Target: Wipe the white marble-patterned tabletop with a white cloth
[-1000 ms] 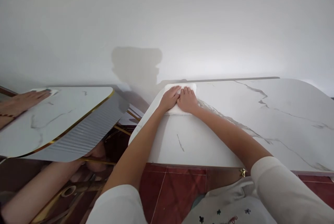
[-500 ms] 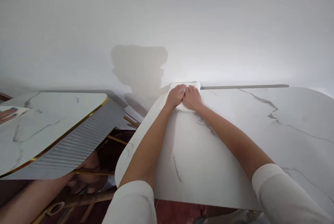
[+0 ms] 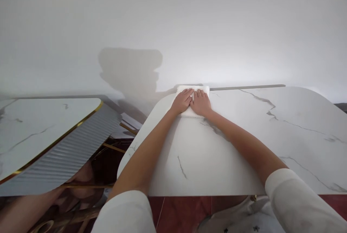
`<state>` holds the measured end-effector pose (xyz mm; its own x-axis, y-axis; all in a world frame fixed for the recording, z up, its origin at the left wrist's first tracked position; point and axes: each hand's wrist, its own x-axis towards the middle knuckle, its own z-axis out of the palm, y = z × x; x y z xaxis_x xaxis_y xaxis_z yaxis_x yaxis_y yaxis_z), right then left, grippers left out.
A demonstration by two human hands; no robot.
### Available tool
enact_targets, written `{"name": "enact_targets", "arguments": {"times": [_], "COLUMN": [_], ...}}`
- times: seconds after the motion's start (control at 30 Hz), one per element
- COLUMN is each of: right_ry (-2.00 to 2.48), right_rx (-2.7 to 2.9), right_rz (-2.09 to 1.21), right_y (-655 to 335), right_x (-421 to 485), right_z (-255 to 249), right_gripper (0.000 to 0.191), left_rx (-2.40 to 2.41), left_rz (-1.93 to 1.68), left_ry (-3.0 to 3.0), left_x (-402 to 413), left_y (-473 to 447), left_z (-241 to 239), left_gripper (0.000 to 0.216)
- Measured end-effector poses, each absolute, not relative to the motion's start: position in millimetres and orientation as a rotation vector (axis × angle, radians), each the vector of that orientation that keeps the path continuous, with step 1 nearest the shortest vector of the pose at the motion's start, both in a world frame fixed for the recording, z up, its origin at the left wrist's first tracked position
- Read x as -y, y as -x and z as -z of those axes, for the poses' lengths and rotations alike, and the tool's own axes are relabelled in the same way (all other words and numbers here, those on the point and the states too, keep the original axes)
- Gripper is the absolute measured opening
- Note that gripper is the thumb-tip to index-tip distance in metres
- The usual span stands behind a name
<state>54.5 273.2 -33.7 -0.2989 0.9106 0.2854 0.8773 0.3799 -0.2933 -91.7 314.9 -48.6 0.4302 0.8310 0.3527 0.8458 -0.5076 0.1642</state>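
A folded white cloth (image 3: pixel 189 113) lies near the far edge of a white marbled tabletop (image 3: pixel 200 157), close to the wall. My left hand (image 3: pixel 181 101) rests flat on the cloth's left part, fingers stretched out. Beside it, my right hand (image 3: pixel 201 103) also lies flat on the cloth, with the thumbs about touching. Both palms press down from above, and neither hand's fingers wrap round the cloth. My two arms reach forward across the tabletop.
A pale wall (image 3: pixel 217 26) stands behind the tabletop. To the left is a second marbled top (image 3: pixel 62 124) with gold trim and a ribbed grey side (image 3: pixel 67 153). Beneath it, gold bars (image 3: pixel 86 186) and a person's bare limb (image 3: pixel 32 207) show. The floor (image 3: pixel 184 211) is dark red tile.
The view has shifted slightly to the right, so the left furniture sits further left. A printed picture on it has left the view. Both hands stay on the cloth, nearly unmoved.
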Motion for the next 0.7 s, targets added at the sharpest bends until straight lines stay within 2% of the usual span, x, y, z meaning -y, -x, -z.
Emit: {"name": "enact_targets", "arguments": {"times": [0.7], "right_ry": [1.491], "right_rx": [2.209], "right_rz": [-0.127], "right_y": [-48.9], "right_x": [-102.1], "right_z": [33.7], "right_gripper": [0.057], "left_rx": [1.417], "left_rz": [0.536], "left_ry": [2.664], "left_x": [-137.9], "left_y": [99.4], "left_z": [44.2], "left_gripper": [0.051]}}
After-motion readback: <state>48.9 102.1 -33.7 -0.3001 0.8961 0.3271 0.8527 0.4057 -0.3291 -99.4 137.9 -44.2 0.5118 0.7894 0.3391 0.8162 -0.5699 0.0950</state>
